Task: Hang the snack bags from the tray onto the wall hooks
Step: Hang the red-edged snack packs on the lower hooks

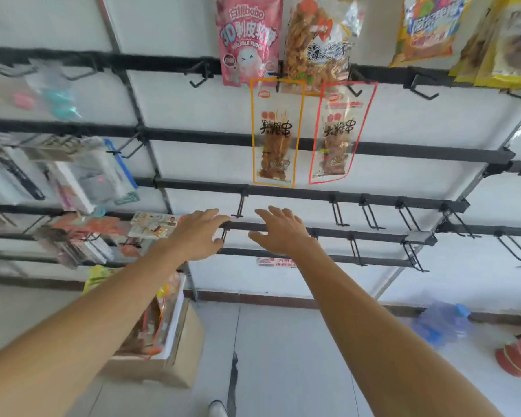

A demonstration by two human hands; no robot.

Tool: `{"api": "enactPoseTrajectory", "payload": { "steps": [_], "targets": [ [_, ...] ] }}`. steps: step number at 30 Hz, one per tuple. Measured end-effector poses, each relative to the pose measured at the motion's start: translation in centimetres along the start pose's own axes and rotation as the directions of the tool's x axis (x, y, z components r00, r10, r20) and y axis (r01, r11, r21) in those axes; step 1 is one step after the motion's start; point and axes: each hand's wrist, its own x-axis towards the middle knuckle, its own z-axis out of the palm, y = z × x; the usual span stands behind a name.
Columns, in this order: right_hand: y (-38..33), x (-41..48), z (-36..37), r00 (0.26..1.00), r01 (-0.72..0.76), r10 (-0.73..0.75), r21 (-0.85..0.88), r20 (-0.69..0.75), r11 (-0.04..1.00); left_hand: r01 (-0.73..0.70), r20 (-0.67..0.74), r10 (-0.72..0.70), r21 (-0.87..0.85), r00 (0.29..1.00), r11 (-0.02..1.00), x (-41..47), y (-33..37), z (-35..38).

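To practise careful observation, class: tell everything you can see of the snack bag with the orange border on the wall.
The orange-bordered snack bag is a long, narrow, clear plastic pouch showing brown strips inside, printed with black characters and red marks. It hangs upright, its top at a black rail under a pink bag, beside a red-bordered twin. The left hand and right hand are below, not touching it.

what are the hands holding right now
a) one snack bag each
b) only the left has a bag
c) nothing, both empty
c: the left hand and the right hand both have their fingers spread, with nothing held in them.
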Motion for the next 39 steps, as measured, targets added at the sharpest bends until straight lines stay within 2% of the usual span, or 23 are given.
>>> {"api": "enactPoseTrajectory", "payload": {
  "steps": [7,12,16,25,30,39],
  "targets": [
    [-10.7,1.3,3.6,0.977,0.158,-0.16,0.025,0.139,0.987,0.193,0.019,-0.192,-0.047,0.981,0.98,-7.2,-8.1,1.7],
    [-18.4,2.7,7.2,0.953,0.223,-0.22,0.012,0.21,0.975,0.336,0.106,-0.329,-0.056,0.938,0.94,-11.5,-14.5,3.6],
    [-24.7,4.1,10.9,0.928,0.218,-0.226,0.061,0.295,0.974,0.421,0.199,-0.395,-0.105,0.897,0.901,-14.6,-20.6,6.3],
    [-34.8,6.3,19.8,0.897,0.194,-0.227,0.124,0.379,0.973,0.41,0.332,-0.356,-0.111,0.874,0.905,-20.1,-32.7,12.5],
    [-37.0,7.9,23.2,0.858,0.153,-0.193,0.122,0.476,0.981,0.321,0.313,-0.27,-0.123,0.911,0.939,-19.8,-37.3,17.1],
    [-38.2,14.7,30.1,0.763,0.013,-0.148,0.214,0.63,0.977,0.392,0.391,-0.262,-0.301,0.882,0.869,-17.1,-43.5,22.4]
  ]
}}
